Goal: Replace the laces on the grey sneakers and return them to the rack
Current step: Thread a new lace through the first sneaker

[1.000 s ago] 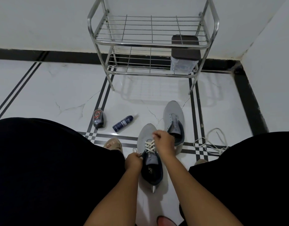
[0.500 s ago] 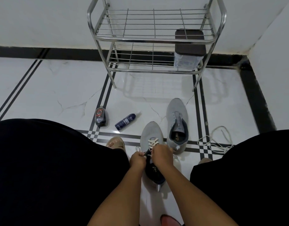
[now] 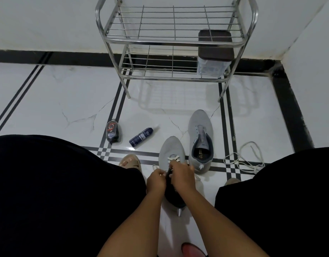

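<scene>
Both hands, left hand [image 3: 156, 179] and right hand [image 3: 181, 173], pinch the white lace [image 3: 174, 159] on my near grey sneaker [image 3: 171, 149]. Far sneaker [image 3: 200, 130] has none; rack [image 3: 174, 42] waits.

grey sneakers [image 3: 200, 140] | white laces [image 3: 242, 162] | white floor [image 3: 58, 101], black stripes | silver rack [image 3: 171, 41]

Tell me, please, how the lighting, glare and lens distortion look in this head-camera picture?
Head view: dim, flat light with a cool grey cast; the steel shoe rack throws a faint grid shadow on the glossy floor tiles, which show soft sheen near the spray can. Wide-angle lens bows the rack's posts and skirting. The dark trousers lose all detail; both hands look slightly soft.
</scene>
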